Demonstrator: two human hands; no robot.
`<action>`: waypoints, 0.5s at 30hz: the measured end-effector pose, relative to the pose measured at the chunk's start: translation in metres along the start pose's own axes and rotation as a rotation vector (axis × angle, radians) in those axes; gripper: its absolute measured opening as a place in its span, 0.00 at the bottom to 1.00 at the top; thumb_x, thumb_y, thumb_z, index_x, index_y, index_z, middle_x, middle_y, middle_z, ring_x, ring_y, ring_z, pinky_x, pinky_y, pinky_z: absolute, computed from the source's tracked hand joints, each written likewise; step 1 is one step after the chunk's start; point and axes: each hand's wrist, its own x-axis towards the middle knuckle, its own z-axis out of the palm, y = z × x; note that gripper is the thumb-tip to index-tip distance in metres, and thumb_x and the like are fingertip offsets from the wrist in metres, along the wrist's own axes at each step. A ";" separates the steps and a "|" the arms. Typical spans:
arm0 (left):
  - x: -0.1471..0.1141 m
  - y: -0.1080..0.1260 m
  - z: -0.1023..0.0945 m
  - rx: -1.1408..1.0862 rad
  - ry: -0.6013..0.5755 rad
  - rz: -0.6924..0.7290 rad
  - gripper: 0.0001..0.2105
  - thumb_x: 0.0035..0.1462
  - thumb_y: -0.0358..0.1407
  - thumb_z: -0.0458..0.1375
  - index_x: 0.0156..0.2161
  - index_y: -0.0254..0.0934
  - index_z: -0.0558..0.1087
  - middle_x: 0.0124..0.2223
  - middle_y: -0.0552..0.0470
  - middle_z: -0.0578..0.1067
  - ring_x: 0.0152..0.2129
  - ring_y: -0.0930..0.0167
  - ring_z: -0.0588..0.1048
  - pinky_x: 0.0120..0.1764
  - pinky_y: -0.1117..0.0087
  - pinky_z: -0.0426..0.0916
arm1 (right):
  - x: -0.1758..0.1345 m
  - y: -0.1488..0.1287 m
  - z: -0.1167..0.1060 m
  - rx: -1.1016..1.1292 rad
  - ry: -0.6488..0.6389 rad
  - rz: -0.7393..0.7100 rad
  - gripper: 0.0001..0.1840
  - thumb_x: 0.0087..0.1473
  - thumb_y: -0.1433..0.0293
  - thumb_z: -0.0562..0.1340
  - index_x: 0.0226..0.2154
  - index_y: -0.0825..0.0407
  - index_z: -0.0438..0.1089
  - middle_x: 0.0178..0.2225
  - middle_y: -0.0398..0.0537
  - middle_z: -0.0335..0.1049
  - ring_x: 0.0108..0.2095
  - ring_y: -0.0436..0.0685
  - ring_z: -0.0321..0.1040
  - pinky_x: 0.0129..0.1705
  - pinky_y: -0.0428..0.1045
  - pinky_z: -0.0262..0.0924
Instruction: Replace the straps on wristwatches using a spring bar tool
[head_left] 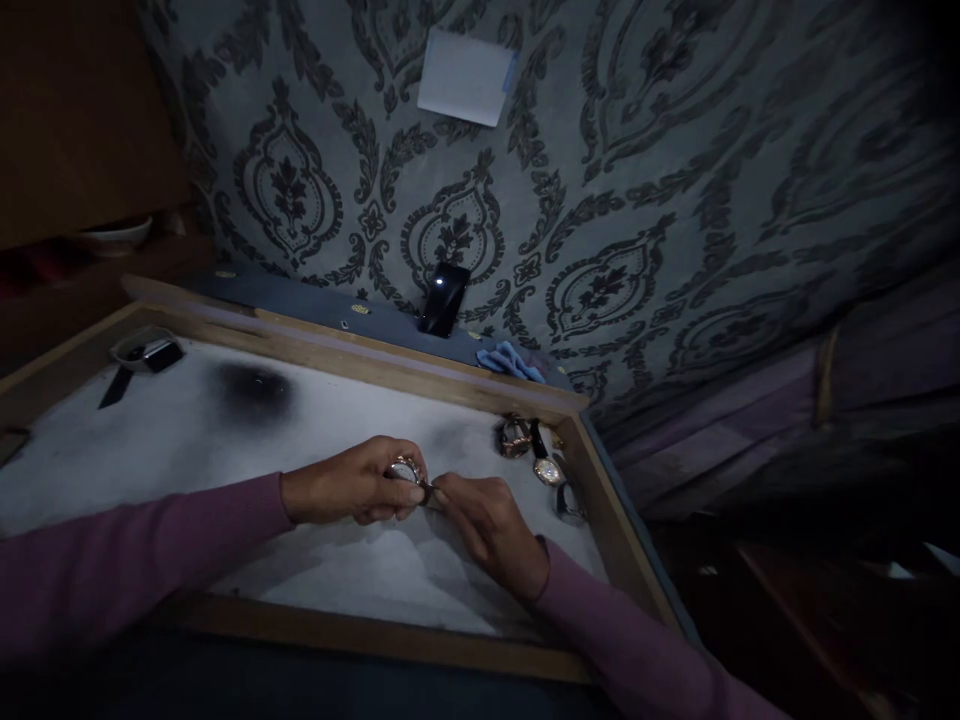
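My left hand grips a round wristwatch with a shiny metal case, fingers curled round its edge. Close beside it, my right hand is closed in a pinch on a short dark strap end at the watch's lower right. The fingertips of both hands nearly meet there, and the exact joint between strap and case is too small to make out. Both hands are above the white base of a shallow wooden-framed tray.
Several watches, one gold-faced, lie along the tray's right side. A clear round container and a black-strapped watch sit at far left. Behind the rim are a black phone and a blue cloth. White paper hangs on the patterned wall.
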 end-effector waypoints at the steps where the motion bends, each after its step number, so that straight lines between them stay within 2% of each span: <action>1: 0.000 0.000 0.000 -0.033 -0.002 -0.015 0.11 0.55 0.39 0.60 0.33 0.36 0.62 0.23 0.60 0.67 0.12 0.82 0.54 0.14 0.79 0.46 | 0.000 0.000 0.000 -0.009 0.003 -0.009 0.15 0.65 0.73 0.48 0.27 0.51 0.59 0.20 0.40 0.59 0.20 0.49 0.58 0.25 0.45 0.49; 8: 0.001 -0.003 0.000 -0.158 -0.055 -0.007 0.10 0.55 0.36 0.61 0.34 0.35 0.64 0.24 0.59 0.68 0.12 0.83 0.54 0.14 0.79 0.44 | 0.000 -0.002 -0.001 -0.026 0.058 -0.034 0.14 0.64 0.74 0.48 0.27 0.51 0.59 0.19 0.39 0.57 0.19 0.49 0.55 0.24 0.45 0.47; 15: 0.000 0.000 0.000 -0.063 -0.020 0.031 0.12 0.56 0.39 0.60 0.35 0.36 0.63 0.24 0.59 0.69 0.12 0.82 0.54 0.14 0.79 0.46 | 0.004 -0.008 0.001 0.137 0.067 0.055 0.17 0.67 0.70 0.46 0.28 0.51 0.61 0.24 0.42 0.62 0.23 0.48 0.60 0.27 0.44 0.51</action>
